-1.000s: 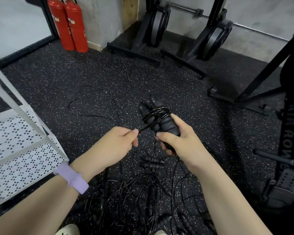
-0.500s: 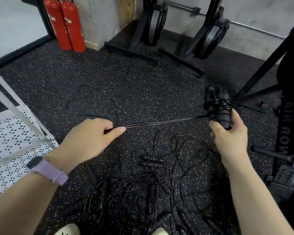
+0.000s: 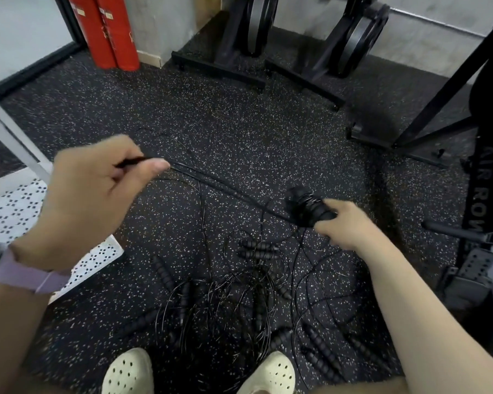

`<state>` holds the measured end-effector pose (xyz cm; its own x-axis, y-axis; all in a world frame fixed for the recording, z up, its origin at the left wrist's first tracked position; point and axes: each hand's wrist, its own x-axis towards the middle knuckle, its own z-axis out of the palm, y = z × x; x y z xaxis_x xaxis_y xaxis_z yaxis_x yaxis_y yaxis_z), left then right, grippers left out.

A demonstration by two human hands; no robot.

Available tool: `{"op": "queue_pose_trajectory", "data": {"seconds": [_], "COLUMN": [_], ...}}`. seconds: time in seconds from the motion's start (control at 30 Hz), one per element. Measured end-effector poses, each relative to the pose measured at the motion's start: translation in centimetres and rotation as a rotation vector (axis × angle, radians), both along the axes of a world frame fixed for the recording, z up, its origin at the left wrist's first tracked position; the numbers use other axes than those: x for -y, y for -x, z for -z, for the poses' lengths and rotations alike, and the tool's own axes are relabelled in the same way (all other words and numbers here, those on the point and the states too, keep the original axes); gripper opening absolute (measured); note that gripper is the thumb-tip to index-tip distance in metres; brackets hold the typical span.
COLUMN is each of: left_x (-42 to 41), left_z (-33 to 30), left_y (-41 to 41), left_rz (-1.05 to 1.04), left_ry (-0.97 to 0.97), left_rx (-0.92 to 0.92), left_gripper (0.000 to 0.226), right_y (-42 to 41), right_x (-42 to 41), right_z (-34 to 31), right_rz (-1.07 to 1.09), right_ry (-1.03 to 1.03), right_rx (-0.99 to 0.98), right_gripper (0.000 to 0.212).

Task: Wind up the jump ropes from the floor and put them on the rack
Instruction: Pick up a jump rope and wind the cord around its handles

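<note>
Left hand (image 3: 91, 194) pinches the cord (image 3: 211, 180) taut at upper left while right hand (image 3: 345, 226) grips the handles (image 3: 308, 206), ready for winding.

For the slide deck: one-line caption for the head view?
Right hand grips paired handles; left hand pulls the cord taut.

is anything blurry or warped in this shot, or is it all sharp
Head view: the left hand and the cord it pinches are motion-smeared; the right hand, gripping the wound handles, is sharper; the extinguishers look soft; wide-angle bend leans the frame and rack edges.
</note>
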<state>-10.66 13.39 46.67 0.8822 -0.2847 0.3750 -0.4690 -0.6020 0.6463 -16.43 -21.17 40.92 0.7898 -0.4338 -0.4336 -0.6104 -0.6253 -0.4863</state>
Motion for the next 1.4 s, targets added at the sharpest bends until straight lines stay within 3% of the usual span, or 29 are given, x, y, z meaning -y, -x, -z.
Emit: {"op": "queue_pose_trajectory", "data": {"seconds": [0.07,0.17,0.27,0.5,0.63,0.77,0.87,1.0,1.23,1.4], "left_x": [-0.3,-1.6,-3.1,-3.6,-3.9,-3.7,-3.3,-2.5,-0.8,0.6], "left_z": [-0.4,0.2,1.8,4.4,5.3,6.2,7.2,8.2,7.7,6.7], "left_y": [0.5,-0.9,-3.5,-5.7,-6.3,-6.5,-6.8,-6.8,-5.7,-4.7], "left_rz": [-0.05,-0.185,-0.312,-0.36,-0.407,-0.431,-0.428,-0.423,-0.341,-0.329], "left_ry": [0.047,0.175,0.237,0.29,0.299,0.265,0.239,0.146,0.036,-0.041], "left_rx": [0.135,0.133,0.141,0.01,-0.063,-0.19,-0.312,-0.409,-0.513,-0.551], "left_gripper": [0.037,0.031,0.046,0.043,0.049,0.051,0.055,0.057,0.059,0.062], "right_y": [-0.8,-1.6,-1.5,-0.9,-0.7,-0.4,-0.7,-1.6,-2.5,-3.4], "right_x": [-2.2,-5.1,-7.4,-10.9,-11.1,-10.9,-10.4,-9.2,-7.6,-6.9], "right_z": [0.5,0.5,0.2,-0.7,-2.0,-2.8,-3.4,-3.9,-3.3,-3.0], "right_rz": [-0.186,-0.451,-0.644,-1.013,-1.028,-1.103,-1.075,-0.933,-0.57,-0.125], "right_ry": [-0.012,-0.009,0.01,0.012,-0.411,-0.842,-1.097,-1.245,-1.347,-1.293], "right_rx": [-0.198,-0.335,-0.388,-0.475,-0.533,-0.397,-0.208,0.03,0.36,0.519], "right_gripper": [0.049,0.065,0.068,0.076,0.062,0.048,0.055,0.028,0.037,0.034]}}
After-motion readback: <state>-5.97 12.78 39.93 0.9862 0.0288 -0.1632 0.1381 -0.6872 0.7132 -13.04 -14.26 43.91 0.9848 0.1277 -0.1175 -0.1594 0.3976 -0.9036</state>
